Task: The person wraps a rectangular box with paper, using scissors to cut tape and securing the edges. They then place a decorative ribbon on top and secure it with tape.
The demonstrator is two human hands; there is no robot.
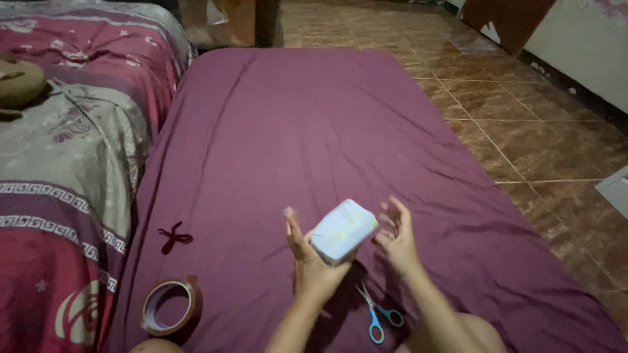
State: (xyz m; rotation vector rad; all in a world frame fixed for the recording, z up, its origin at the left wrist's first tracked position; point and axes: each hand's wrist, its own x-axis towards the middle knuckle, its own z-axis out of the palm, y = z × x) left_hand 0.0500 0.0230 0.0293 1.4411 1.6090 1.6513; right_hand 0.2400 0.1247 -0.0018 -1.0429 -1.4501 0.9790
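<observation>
Head view: just below centre of the frame, your left hand (313, 261) is gripping a small pale wrapped box (343, 230) from underneath. Your right hand (396, 238) sits open just beside it, fingers spread, not clearly touching. Blue-handled scissors (378, 314) lie on the purple sheet (314, 131) below your hands, and a tape roll (171, 307) sits lower left.

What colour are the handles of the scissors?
Blue; the scissors lie on the purple sheet, in the head view.
</observation>
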